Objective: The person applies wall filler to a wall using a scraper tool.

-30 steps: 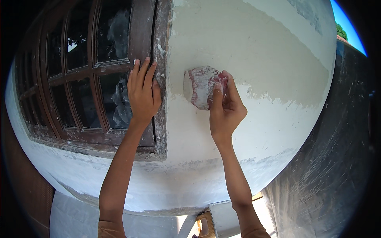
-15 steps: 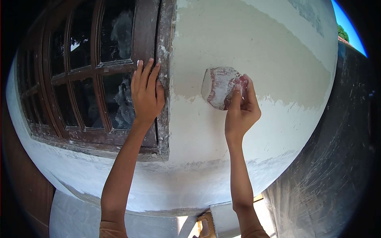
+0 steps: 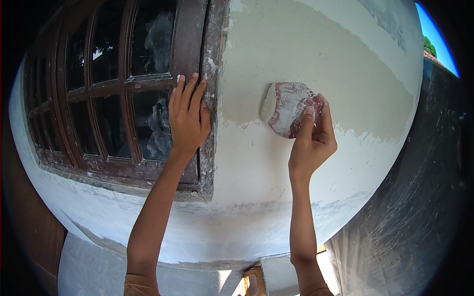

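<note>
My right hand (image 3: pixel 312 143) pinches a flat putty spreader (image 3: pixel 291 111) between thumb and fingers. Its reddish blade is smeared with white putty and lies close to the wall (image 3: pixel 276 172), its left edge nearest the surface; I cannot tell if the edge touches. Around it the wall carries a broad beige-grey patch (image 3: pixel 306 49) with ragged edges. My left hand (image 3: pixel 189 121) rests flat with fingers stretched upward on the dark brown wooden window frame (image 3: pixel 187 44), holding nothing.
Smudged glass panes (image 3: pixel 153 44) fill the window at left. A dark, scratched sheet or panel (image 3: pixel 395 222) stands at right. Below, a yellow-brown chair-like piece (image 3: pixel 256 281) shows beside a pale panel (image 3: pixel 279 274).
The whole view has shifted slightly, bringing window and wall a little to the right. My right hand and the spreader sit slightly farther right; my left hand stays on the frame.
</note>
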Demonstrator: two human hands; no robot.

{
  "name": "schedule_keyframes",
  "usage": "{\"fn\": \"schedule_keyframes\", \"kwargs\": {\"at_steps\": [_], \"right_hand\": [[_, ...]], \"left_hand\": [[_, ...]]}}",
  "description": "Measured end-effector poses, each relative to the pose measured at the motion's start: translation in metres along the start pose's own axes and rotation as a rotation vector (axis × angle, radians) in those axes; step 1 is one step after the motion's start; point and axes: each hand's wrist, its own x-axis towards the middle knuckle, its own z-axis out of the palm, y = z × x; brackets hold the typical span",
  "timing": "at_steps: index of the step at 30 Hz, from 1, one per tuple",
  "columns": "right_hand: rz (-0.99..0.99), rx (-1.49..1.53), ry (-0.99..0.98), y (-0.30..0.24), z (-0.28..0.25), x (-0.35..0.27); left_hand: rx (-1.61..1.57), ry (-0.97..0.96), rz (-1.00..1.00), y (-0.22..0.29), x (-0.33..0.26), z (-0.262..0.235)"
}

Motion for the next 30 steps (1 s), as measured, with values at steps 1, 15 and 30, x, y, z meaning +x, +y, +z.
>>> {"fn": "schedule_keyframes", "kwargs": {"at_steps": [1,15,30], "right_hand": [[0.005,-0.032,-0.058,0.002,0.004,-0.002],[-0.036,-0.068,-0.186,0.015,0.018,-0.010],[-0.029,-0.099,-0.194,0.025,0.021,-0.025]], "left_hand": [[0.011,-0.002,0.001,-0.002,0.001,0.000],[0.003,0.002,0.005,-0.004,0.002,-0.003],[-0.005,0.025,0.032,-0.007,0.002,-0.004]]}}
